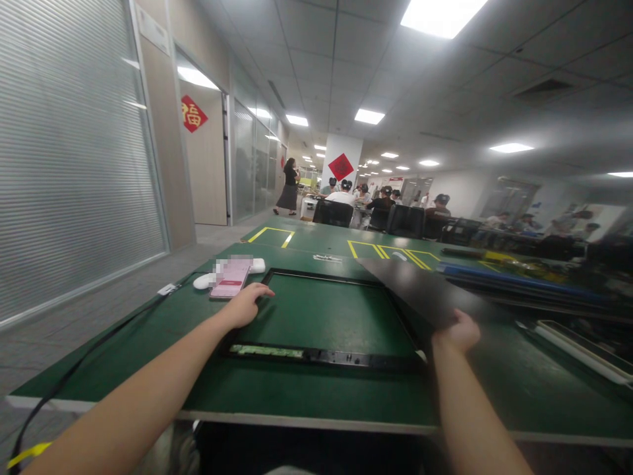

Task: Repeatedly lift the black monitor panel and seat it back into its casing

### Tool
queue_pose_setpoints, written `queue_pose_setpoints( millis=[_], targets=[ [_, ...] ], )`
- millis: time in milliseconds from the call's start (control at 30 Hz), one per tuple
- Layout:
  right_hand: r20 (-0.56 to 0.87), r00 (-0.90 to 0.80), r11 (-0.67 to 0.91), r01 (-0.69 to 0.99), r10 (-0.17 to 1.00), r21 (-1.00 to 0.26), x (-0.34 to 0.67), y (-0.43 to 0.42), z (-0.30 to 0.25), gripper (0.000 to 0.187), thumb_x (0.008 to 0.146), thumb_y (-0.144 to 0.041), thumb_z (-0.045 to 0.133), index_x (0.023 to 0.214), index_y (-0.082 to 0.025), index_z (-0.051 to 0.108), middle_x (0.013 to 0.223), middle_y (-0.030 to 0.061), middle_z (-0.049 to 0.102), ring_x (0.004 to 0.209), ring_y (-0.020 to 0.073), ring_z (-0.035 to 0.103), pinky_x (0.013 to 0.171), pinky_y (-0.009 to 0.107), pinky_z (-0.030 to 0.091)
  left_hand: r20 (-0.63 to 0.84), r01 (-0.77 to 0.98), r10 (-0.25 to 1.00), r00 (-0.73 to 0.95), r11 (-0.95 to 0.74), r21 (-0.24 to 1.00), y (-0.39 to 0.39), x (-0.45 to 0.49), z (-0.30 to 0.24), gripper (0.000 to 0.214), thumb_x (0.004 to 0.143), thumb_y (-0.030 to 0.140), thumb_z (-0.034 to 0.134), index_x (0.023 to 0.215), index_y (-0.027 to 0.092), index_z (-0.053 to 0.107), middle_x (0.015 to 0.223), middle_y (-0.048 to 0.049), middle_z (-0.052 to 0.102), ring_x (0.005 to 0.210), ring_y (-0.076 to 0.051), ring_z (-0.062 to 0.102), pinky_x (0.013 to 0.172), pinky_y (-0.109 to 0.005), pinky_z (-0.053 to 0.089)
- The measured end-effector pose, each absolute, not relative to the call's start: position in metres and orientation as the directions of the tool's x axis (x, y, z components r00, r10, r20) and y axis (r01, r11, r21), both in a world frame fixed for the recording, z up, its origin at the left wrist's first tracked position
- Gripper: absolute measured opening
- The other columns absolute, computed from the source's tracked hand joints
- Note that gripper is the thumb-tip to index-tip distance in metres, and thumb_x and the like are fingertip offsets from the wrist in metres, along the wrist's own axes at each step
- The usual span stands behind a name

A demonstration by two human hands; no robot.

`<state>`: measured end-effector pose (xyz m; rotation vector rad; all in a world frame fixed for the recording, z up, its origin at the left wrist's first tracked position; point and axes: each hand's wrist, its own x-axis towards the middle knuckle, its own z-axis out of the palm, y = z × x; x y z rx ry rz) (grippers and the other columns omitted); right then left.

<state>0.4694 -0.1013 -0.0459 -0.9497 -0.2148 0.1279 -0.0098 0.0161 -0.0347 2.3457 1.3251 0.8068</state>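
A black rectangular frame point(341, 357) lies on the green-topped table point(321, 396), with a strip of green circuit board point(267, 351) along its near side. My left hand point(247, 305) is at the frame's left side, its fingers stretched out over the edge; whether they press on it I cannot tell. On the right, my right hand point(459, 331) is closed around the near edge of a thin dark sheet point(420, 290). The sheet is tilted above the frame's right side and hides part of it. Motion blurs the sheet and the right of the picture.
Left of the frame lies a phone point(231, 277) beside white rounded objects point(204, 282). A black cable point(93, 343) runs off the table's left edge. Blurred blue bars point(489, 280) and a pale-edged flat panel point(583, 353) lie at right. Several people sit beyond; one person point(289, 187) stands.
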Motion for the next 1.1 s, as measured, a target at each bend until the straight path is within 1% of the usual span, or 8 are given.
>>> queue_pose_setpoints(
  millis=[33,100,200,400,600,767,867,1100],
  targets=[
    [0.137,0.985,0.59,0.048,0.108,-0.806,0.467,-0.102,-0.045,0.021,0.057,-0.031,0.055,0.069,-0.024,0.039,0.079,0.0002,0.053,0.083,0.0211,0.057,0.071,0.039,0.052,0.311,0.675,0.859,0.407,-0.512,0.531,0.017,-0.01,-0.035,0.057,0.051,0.006,0.044,0.098,0.019,0.073,0.122,-0.0104,0.065,0.119,-0.026,0.057,0.108,-0.038,0.039],
    [0.167,0.986,0.59,0.129,0.01,-0.797,0.463,-0.102,-0.044,0.02,0.057,-0.029,0.055,0.069,-0.024,0.04,0.08,0.0006,0.053,0.082,0.0213,0.058,0.072,0.039,0.052,0.312,0.675,0.86,0.404,-0.511,0.532,0.018,-0.011,-0.034,0.057,0.049,0.006,0.044,0.097,0.019,0.073,0.121,-0.0101,0.066,0.119,-0.027,0.057,0.108,-0.038,0.038],
    [0.188,0.982,0.546,0.16,-0.006,-0.822,0.46,-0.102,-0.044,0.018,0.058,-0.028,0.053,0.07,-0.024,0.041,0.083,0.0014,0.056,0.084,0.022,0.059,0.073,0.039,0.053,0.315,0.667,0.858,0.406,-0.514,0.54,0.019,-0.012,-0.034,0.056,0.048,0.007,0.045,0.094,0.021,0.074,0.12,-0.0085,0.067,0.119,-0.027,0.058,0.108,-0.038,0.038],
    [0.114,0.993,0.5,0.109,-0.021,-0.859,0.459,-0.103,-0.04,0.015,0.059,-0.027,0.051,0.072,-0.024,0.044,0.088,0.0027,0.059,0.086,0.0223,0.061,0.071,0.037,0.055,0.318,0.669,0.859,0.401,-0.512,0.539,0.018,-0.012,-0.031,0.057,0.047,0.008,0.045,0.094,0.02,0.074,0.121,-0.0095,0.067,0.119,-0.028,0.057,0.107,-0.039,0.039],
    [0.037,0.999,0.452,0.021,0.025,-0.892,0.463,-0.103,-0.04,0.023,0.061,-0.026,0.049,0.084,-0.024,0.048,0.101,0.0054,0.063,0.095,0.0244,0.063,0.07,0.038,0.057,0.32,0.674,0.864,0.389,-0.504,0.541,0.016,-0.012,-0.03,0.055,0.048,0.008,0.045,0.092,0.022,0.075,0.117,-0.008,0.069,0.116,-0.027,0.059,0.106,-0.038,0.04],
    [0.062,0.997,0.45,0.032,0.052,-0.893,0.471,-0.099,-0.05,0.027,0.06,-0.028,0.049,0.087,-0.025,0.045,0.105,0.0058,0.062,0.096,0.0251,0.064,0.068,0.037,0.059,0.307,0.681,0.863,0.402,-0.505,0.53,0.018,-0.011,-0.032,0.054,0.049,0.008,0.046,0.093,0.022,0.075,0.114,-0.0071,0.07,0.114,-0.027,0.06,0.105,-0.037,0.041],
    [0.023,0.996,0.448,-0.015,0.08,-0.894,0.474,-0.097,-0.054,0.03,0.06,-0.027,0.051,0.089,-0.025,0.046,0.108,0.0063,0.062,0.097,0.025,0.064,0.07,0.037,0.059,0.311,0.681,0.857,0.41,-0.515,0.522,0.018,-0.01,-0.032,0.053,0.05,0.008,0.045,0.093,0.021,0.075,0.114,-0.0082,0.07,0.114,-0.027,0.06,0.105,-0.037,0.041],
    [-0.066,0.976,0.456,-0.155,0.205,-0.876,0.474,-0.093,-0.059,0.032,0.062,-0.019,0.056,0.093,-0.023,0.052,0.108,0.0039,0.062,0.093,0.0221,0.064,0.068,0.038,0.059,0.293,0.71,0.863,0.411,-0.504,0.491,0.015,-0.008,-0.03,0.053,0.054,0.007,0.045,0.096,0.02,0.075,0.116,-0.0087,0.069,0.114,-0.025,0.06,0.106,-0.036,0.04]
  ],
)
